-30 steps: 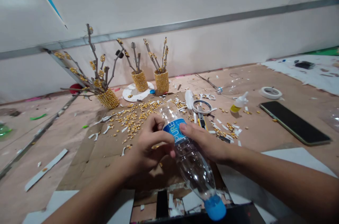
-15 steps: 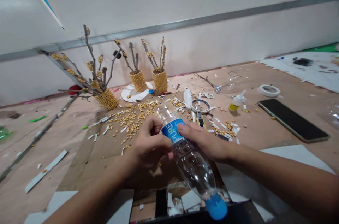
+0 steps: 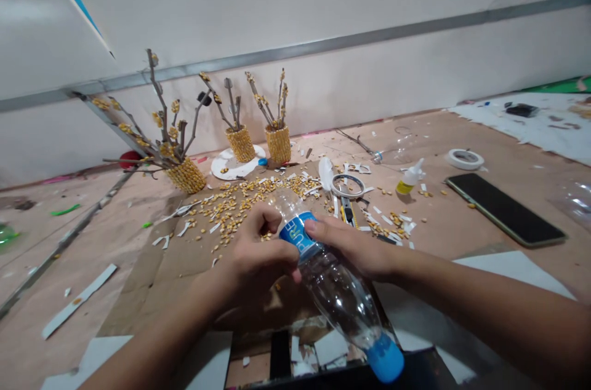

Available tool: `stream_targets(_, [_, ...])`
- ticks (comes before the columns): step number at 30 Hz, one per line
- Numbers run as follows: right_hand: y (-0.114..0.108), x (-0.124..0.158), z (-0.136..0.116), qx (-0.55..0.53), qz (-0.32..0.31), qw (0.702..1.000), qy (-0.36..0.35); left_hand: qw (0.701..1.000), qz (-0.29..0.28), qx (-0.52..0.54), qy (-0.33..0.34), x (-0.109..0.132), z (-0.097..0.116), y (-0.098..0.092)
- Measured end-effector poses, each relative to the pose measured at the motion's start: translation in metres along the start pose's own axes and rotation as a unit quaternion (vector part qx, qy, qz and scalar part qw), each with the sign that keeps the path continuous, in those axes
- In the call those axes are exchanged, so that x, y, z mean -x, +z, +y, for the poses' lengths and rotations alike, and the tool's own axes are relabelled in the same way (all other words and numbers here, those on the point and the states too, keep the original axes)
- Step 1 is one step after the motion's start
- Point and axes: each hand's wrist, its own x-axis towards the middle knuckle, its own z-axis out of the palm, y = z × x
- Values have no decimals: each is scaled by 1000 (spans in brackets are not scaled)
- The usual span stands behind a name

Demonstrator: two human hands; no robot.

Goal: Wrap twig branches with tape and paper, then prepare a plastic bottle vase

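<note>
A clear plastic bottle (image 3: 339, 291) with a blue cap and a blue label (image 3: 300, 235) lies slanted between my hands, its cap pointing down towards me. My right hand (image 3: 355, 245) is wrapped over the label from the right, thumb on top. On the other side, my left hand (image 3: 263, 245) has its fingers curled against the label's left edge; whether it pinches the label itself is hidden. Loose corn kernels (image 3: 231, 208) and paper scraps lie on the cardboard (image 3: 152, 282) beneath and beyond the hands.
Three corn-covered pots (image 3: 278, 144) with twigs stand at the back. To the right are a glue bottle (image 3: 409, 181), a tape roll (image 3: 465, 159) and a phone (image 3: 505, 208). A utility knife (image 3: 346, 210) and another tape roll (image 3: 348, 186) lie just past my right hand.
The bottle's cap end has swung slightly to the right, while both hands keep nearly the same hold around the label. The view has shifted a little.
</note>
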Motion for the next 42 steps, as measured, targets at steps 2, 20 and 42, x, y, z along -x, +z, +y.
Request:
stream_targets(2, [0,-1,-2,17,32,999,-40,999,-2,-15,29,-4,0,-3])
stream_targets(20, [5,3,2,302,292,893,-162,970,27,16,-242,-8,17,3])
stream_targets(42, [3,0,7,189,217,942,-175,961,44,-21,-272,-12,18,0])
